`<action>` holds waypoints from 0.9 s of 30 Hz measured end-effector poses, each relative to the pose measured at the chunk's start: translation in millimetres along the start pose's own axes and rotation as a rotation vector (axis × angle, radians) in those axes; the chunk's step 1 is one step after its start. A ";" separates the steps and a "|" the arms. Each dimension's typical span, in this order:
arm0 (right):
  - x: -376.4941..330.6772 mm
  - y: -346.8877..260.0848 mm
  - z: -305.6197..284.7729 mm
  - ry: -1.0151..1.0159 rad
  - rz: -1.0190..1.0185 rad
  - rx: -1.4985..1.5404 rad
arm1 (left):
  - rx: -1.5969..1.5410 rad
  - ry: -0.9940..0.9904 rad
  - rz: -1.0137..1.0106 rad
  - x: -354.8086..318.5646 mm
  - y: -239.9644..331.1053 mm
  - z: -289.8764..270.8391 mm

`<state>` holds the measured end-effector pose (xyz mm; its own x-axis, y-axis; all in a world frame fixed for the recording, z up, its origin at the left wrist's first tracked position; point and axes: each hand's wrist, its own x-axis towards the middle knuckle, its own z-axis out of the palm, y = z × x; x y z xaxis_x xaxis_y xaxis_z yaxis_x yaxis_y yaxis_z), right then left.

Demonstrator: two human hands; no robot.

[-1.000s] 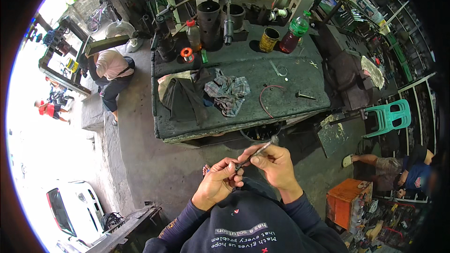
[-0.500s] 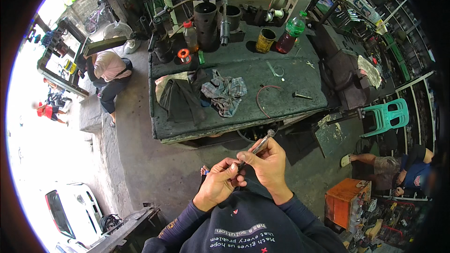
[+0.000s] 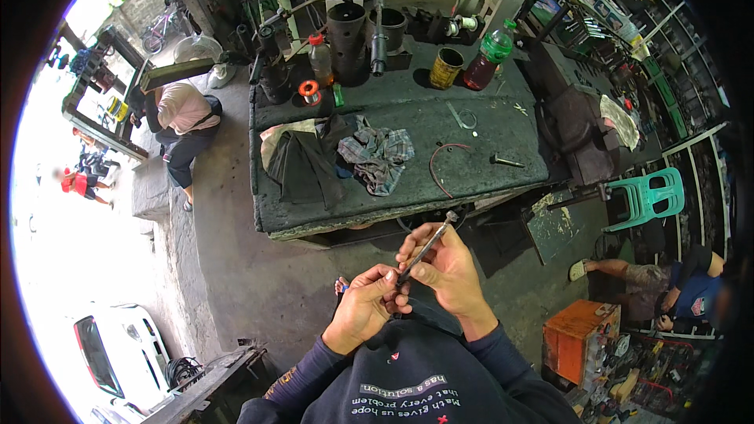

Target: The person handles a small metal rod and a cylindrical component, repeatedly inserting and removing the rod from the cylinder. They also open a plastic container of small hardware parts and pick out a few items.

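Held slantwise in front of my chest is a long dark bolt [image 3: 426, 250], its head up and away from me. My left hand [image 3: 365, 304] pinches the lower end between thumb and fingers. Curled loosely around the shank is my right hand [image 3: 452, 279], with its fingers behind the bolt and its thumb to the near side. Beyond my hands, a dark workbench [image 3: 377, 208] carries a similar shorter bolt [image 3: 506, 161], a curved reddish wire [image 3: 433, 163], a plaid rag [image 3: 378, 155] and a dark cloth [image 3: 302, 165].
Along the bench's back stand a bottle of red liquid [image 3: 487, 55], a yellow can [image 3: 446, 68], a red-capped bottle [image 3: 320, 60] and an orange spool [image 3: 309, 93]. A vise [image 3: 577, 129] is at the right end, near green stools [image 3: 648, 195]. People sit left and right.
My right fingers have loosened and shifted left along the bolt, baring more of its shank. The bolt's head has moved slightly up and left. My left hand keeps its pinch.
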<state>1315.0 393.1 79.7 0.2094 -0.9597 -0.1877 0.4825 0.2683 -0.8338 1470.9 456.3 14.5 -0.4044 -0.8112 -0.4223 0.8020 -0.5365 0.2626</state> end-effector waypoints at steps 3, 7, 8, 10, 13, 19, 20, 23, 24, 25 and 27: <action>-2.9 -0.2 -18.5 -0.056 0.074 -0.103 | 0.007 0.037 -0.017 -0.6 -0.4 0.7; -3.0 19.1 -24.3 0.073 0.012 -0.320 | 0.137 0.081 0.100 1.0 -10.8 6.7; -2.1 22.7 -24.2 0.114 -0.007 -0.382 | 0.170 0.093 0.128 0.4 -10.2 9.1; 0.3 20.3 -25.1 0.036 -0.034 -0.245 | 0.237 0.118 0.187 -0.8 -7.9 14.1; -4.1 -3.4 -12.0 -0.087 0.036 -0.036 | 0.101 0.080 0.104 -1.2 0.3 3.5; -7.3 22.0 -40.8 0.096 0.048 -0.184 | 0.653 0.190 0.389 -4.5 -7.9 23.1; -5.0 20.1 -38.1 0.099 0.050 -0.148 | 0.656 0.190 0.384 -5.7 -4.2 25.3; -10.0 -10.5 -37.1 0.059 -0.006 0.027 | 0.599 0.181 0.380 -7.8 8.5 24.0; -12.8 -13.7 -46.0 0.041 -0.083 -0.102 | 0.619 0.172 0.379 -7.6 12.2 20.4; -13.7 -19.0 -51.7 -0.008 -0.119 -0.252 | 0.640 0.163 0.379 -7.5 17.5 16.9; -17.3 -31.8 -54.9 -0.149 -0.261 -0.728 | 0.679 0.161 0.367 -9.4 24.6 15.6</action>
<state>1249.4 396.5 81.0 0.3024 -0.9490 0.0895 -0.1359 -0.1358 -0.9814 1487.5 447.1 38.4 -0.0552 -0.9482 -0.3130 0.4064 -0.3077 0.8603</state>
